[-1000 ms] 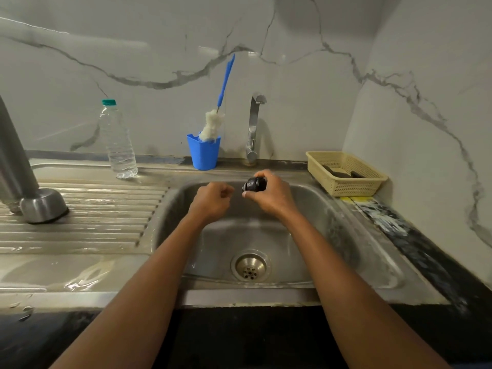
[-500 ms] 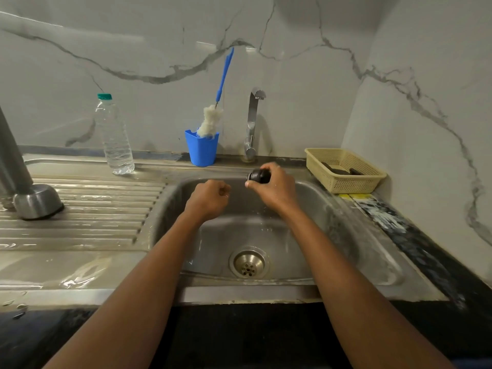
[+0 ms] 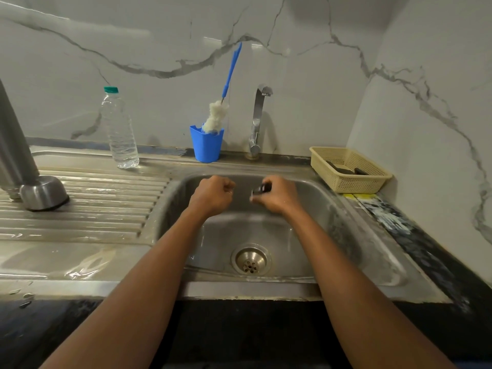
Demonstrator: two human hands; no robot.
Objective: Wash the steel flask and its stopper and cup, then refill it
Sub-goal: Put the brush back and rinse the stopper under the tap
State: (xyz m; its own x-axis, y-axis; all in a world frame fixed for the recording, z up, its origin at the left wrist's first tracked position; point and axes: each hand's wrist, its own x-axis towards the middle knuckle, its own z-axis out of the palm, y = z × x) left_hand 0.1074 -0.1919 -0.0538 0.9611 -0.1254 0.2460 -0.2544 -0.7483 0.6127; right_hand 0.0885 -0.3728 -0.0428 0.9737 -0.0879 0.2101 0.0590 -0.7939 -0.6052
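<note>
Over the steel sink (image 3: 314, 243) my right hand (image 3: 279, 195) grips the small black stopper (image 3: 262, 188), which peeks out past my fingers. My left hand (image 3: 213, 194) is a loose fist beside it, a short gap apart, with nothing visible in it. The steel flask (image 3: 16, 153) stands tilted at the far left on the ribbed drainboard (image 3: 106, 209), and the steel cup (image 3: 44, 193) sits upside down at its foot. The tap (image 3: 259, 118) rises behind the basin; no water runs from it.
A clear water bottle (image 3: 119, 131) with a green cap stands at the back of the drainboard. A blue holder (image 3: 206, 143) carries a blue-handled bottle brush (image 3: 223, 102). A beige basket (image 3: 348, 169) sits right of the sink. The drainboard is wet.
My right hand with the stopper has dropped a little lower over the basin and turned. My left fist stays beside it. The view has shifted slightly.
</note>
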